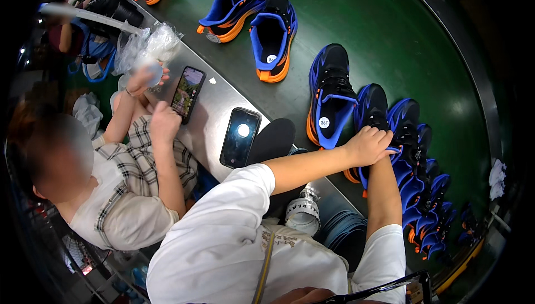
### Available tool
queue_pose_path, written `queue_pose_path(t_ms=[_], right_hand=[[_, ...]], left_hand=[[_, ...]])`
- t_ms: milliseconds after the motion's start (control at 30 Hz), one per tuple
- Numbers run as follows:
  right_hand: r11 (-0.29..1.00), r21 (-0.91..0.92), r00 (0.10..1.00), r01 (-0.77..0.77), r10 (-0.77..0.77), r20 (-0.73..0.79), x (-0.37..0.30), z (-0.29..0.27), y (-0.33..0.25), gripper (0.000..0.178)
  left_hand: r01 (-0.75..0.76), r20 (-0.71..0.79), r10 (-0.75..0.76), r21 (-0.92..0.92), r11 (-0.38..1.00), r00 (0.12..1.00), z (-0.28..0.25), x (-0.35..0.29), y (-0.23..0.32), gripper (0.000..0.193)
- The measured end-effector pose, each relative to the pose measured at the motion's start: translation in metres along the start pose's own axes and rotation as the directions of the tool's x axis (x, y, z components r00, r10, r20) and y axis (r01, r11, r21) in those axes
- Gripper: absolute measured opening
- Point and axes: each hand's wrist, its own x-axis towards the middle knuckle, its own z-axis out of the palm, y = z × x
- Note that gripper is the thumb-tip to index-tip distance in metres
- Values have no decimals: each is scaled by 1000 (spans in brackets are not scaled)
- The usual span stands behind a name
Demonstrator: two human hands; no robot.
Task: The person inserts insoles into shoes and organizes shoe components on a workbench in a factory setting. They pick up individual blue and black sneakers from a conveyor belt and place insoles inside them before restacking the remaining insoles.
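A black and blue sneaker (371, 103) with orange trim stands on the green belt (379, 20), and both my hands are at its opening. My left hand (368, 145) reaches across from the left with curled fingers, lying over my right wrist and the collar. What those fingers grip is hidden. Of my right hand (382, 162) only the wrist area shows; its fingers are out of sight beneath the left hand, at the shoe's mouth. Just left stands another sneaker (332, 89) with a round white sticker inside.
More sneakers (412, 137) line the belt at right; a pair (270, 33) stands farther back. On the metal ledge (209, 131) lie two phones (241, 137) and a black insole-like piece (273, 139). A tape roll (302, 215) and stacked dark insoles (343, 237) are near me. A co-worker (122, 192) sits left.
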Motion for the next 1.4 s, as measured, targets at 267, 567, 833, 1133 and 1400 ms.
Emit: queue_pose_path(t_ms=[267,567,833,1133,1400], right_hand=[[1000,-9,998,14,-14,-68,-7,-1,-1,42],[971,-235,990,50,-79,-115,-25,9,-9,34],[969,150,968,198,-169,-187,-67,13,-6,37],[895,412,844,172,82,-529,-76,40,-28,35],[802,537,507,260,360,-783,-130,98,-73,16]], left_hand=[[26,-46,-24,49,998,999,-7,2,-3,41],[726,430,-587,-354,590,686,-15,22,-30,47],[-101,239,89,41,994,967,-32,34,-38,29],[-74,455,88,-49,996,886,-42,37,-37,40],[-169,377,154,7,986,913,-73,13,-6,28]])
